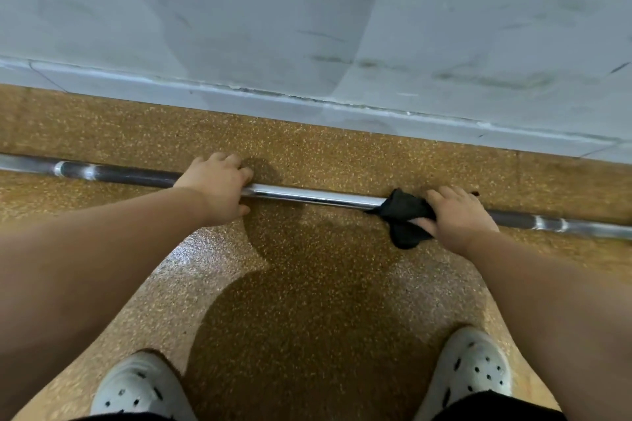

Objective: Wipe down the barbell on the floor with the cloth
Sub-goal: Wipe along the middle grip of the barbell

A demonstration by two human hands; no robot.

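Observation:
A long steel barbell lies across the speckled brown floor, running from the left edge to the right edge, parallel to the wall. My left hand is wrapped around the bar left of centre. My right hand presses a black cloth around the bar right of centre; part of the cloth hangs down onto the floor. A shiny bare stretch of bar shows between my two hands. The bar under the cloth is hidden.
A grey-white wall with a low skirting rises just behind the bar. My two feet in white perforated clogs stand on the floor at the near edge, one on each side.

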